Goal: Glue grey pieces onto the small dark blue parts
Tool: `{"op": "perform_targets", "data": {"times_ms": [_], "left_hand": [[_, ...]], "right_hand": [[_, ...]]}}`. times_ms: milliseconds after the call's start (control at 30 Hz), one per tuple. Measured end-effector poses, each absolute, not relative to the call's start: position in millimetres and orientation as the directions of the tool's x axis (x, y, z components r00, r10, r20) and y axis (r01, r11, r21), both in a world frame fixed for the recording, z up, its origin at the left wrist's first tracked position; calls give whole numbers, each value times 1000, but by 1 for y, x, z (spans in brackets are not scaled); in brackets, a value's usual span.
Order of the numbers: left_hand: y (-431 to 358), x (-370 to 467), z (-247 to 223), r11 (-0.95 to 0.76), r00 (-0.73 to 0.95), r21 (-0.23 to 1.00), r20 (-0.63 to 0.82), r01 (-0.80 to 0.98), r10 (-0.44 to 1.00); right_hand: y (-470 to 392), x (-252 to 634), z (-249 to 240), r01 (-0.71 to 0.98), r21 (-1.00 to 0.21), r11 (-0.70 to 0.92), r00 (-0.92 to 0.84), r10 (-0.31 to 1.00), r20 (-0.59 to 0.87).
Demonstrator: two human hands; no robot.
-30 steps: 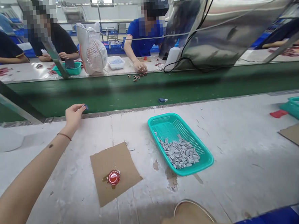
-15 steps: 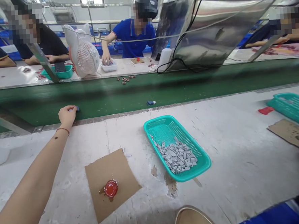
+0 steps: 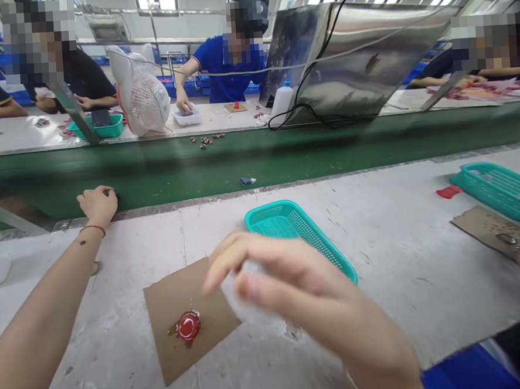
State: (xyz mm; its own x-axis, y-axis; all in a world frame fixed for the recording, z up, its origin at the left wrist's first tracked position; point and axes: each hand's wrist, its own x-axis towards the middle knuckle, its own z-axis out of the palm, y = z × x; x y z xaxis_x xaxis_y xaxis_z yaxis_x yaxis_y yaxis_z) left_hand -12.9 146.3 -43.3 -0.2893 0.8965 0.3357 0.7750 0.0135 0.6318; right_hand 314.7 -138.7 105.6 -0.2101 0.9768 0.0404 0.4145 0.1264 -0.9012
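At the near edge of the green belt, my left hand (image 3: 98,204) is closed in a pinch on a small dark blue piece (image 3: 118,192), mostly hidden by the fingers. My right hand (image 3: 300,280), blurred, hovers above the bench with thumb and fingers apart and nothing between them. It covers much of a turquoise basket (image 3: 255,217), including the small grey pieces inside. Left of that hand, a red round dish (image 3: 189,326) with a wet-looking smear around it rests on a cardboard square (image 3: 165,300).
Another dark blue piece with a whitish end (image 3: 247,182) lies on the green belt (image 3: 174,170), near small brownish pieces (image 3: 206,141). Across it, a co-worker in a blue shirt (image 3: 230,73) reaches into a white tray (image 3: 186,118). A second turquoise basket (image 3: 501,188) stands right.
My right hand has come into view over the basket. My left hand has shifted left, still pinching the blue piece. The pieces on the belt have moved left.
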Motion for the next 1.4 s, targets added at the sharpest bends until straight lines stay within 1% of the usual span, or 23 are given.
{"op": "perform_targets", "data": {"times_ms": [33, 67, 100, 133, 167, 200, 267, 367, 500, 567, 667, 833, 933, 1000, 1067, 1133, 1167, 1233, 1267, 1333, 1400], "left_hand": [[144, -7, -42, -19, -262, 601, 377, 799, 888], [143, 0, -41, -54, -229, 570, 413, 820, 881], [141, 9, -40, -91, -189, 542, 440, 836, 878], [141, 20, -40, -139, -131, 513, 455, 847, 881], [140, 34, -40, -195, -59, 486, 459, 852, 887], [140, 49, -39, -255, 20, 463, 454, 849, 891], [139, 82, -40, -379, 187, 427, 427, 821, 885], [134, 137, -42, -475, 324, 433, 378, 766, 867], [126, 203, -48, -550, 455, 489, 310, 677, 835], [124, 227, -51, -557, 481, 534, 290, 636, 827], [127, 249, -52, -519, 461, 629, 273, 578, 844], [133, 255, -47, -354, 353, 837, 210, 416, 912], [122, 245, -39, -202, 299, 949, 125, 241, 946], [105, 232, -32, -106, 296, 988, 68, 112, 953], [80, 211, -25, -35, 314, 999, 31, 5, 949], [51, 183, -19, 93, 343, 986, -41, -136, 938], [36, 168, -16, 200, 363, 950, -103, -241, 926], [6, 136, -13, 350, 373, 858, -206, -375, 905], [-8, 121, -12, 379, 355, 833, -240, -403, 904], [-32, 95, -13, 354, 270, 854, -263, -381, 926], [-53, 75, -17, 310, 172, 884, -264, -351, 949]], "right_hand": [[-129, 328, 99, 511, -849, 135, -202, 979, 34], [-119, 343, 89, 636, -765, 102, -130, 991, 24], [-109, 358, 77, 760, -650, -17, -17, 999, -47], [-101, 374, 63, 833, -528, -163, 123, 986, -111], [-94, 388, 50, 865, -423, -269, 218, 962, -166], [-90, 399, 37, 874, -359, -328, 269, 941, -203], [-86, 412, 16, 877, -324, -356, 283, 926, -250], [-86, 412, 1, 879, -349, -325, 244, 935, -256], [-85, 402, -2, 879, -360, -313, 245, 943, -223], [-84, 400, -2, 879, -368, -304, 243, 948, -204], [-83, 399, -2, 873, -393, -288, 232, 955, -186], [-83, 398, -2, 847, -466, -255, 200, 966, -164], [-81, 398, -3, 835, -498, -232, 192, 973, -131], [-80, 399, -3, 825, -527, -203, 179, 979, -98], [-79, 401, 0, 805, -574, -150, 156, 987, -39], [-81, 399, 7, 775, -628, -79, 143, 988, 51], [-83, 395, 11, 756, -654, -37, 138, 985, 104], [-90, 382, 19, 718, -693, 62, 114, 972, 205], [-94, 372, 22, 698, -706, 123, 80, 966, 247], [-103, 348, 23, 647, -718, 257, -49, 954, 297], [-109, 322, 15, 593, -725, 351, -209, 936, 282]]}}
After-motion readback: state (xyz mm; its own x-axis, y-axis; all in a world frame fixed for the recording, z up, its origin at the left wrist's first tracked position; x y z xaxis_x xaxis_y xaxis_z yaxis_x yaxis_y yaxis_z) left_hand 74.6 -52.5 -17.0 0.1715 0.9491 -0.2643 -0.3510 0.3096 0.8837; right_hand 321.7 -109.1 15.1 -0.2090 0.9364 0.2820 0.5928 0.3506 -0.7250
